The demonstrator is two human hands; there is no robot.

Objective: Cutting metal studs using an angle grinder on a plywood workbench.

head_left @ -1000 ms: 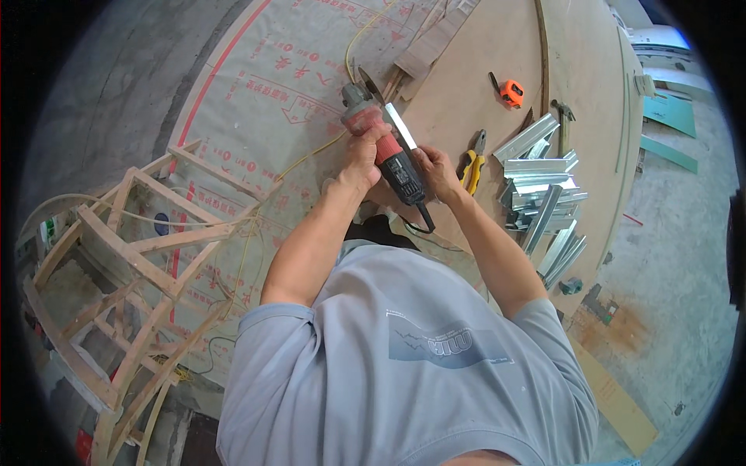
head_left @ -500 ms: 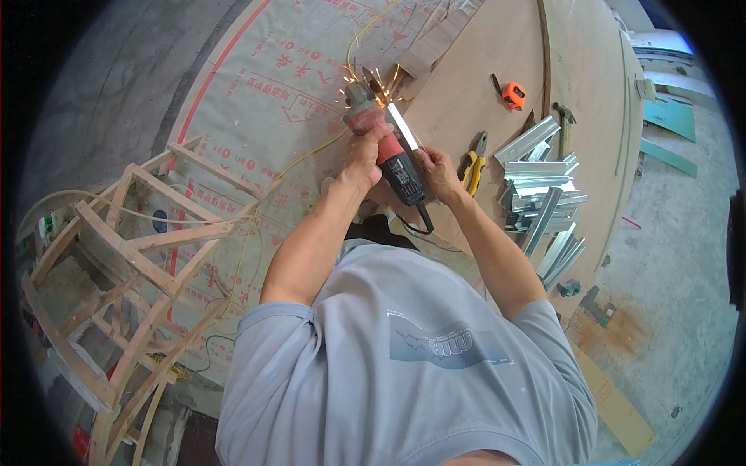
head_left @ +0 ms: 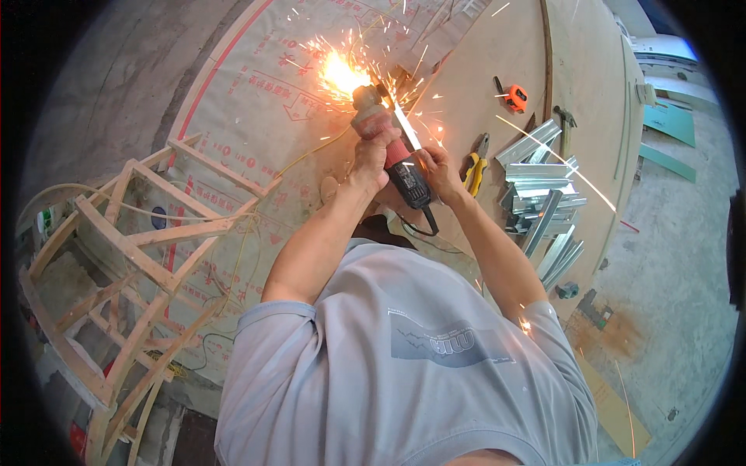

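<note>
Seen from my remote station, the left hand (head_left: 371,161) has its fingers wrapped around the red body of the angle grinder (head_left: 397,153), presumably to steady and aim the tool. The right hand (head_left: 438,172) appears closed on the near end of a bright steel strip (head_left: 406,129), probably to keep skin away from the sparks (head_left: 343,74) bursting at the grinder's head. I place the strip alongside the grinder, on its right; whether anything supports it from beneath, I cannot tell. Yellow-handled pliers (head_left: 479,158), an orange tape measure (head_left: 515,98) and a claw hammer (head_left: 565,140) lie on the plywood sheet (head_left: 474,85), likely for easy reach, near jumbled metal channels (head_left: 540,179). Leftward I note printed floor-protection sheeting (head_left: 249,101), partly overlapped by a slatted wooden frame (head_left: 183,234); grey concrete floor (head_left: 660,256) extends rightward beyond the plywood.
</note>
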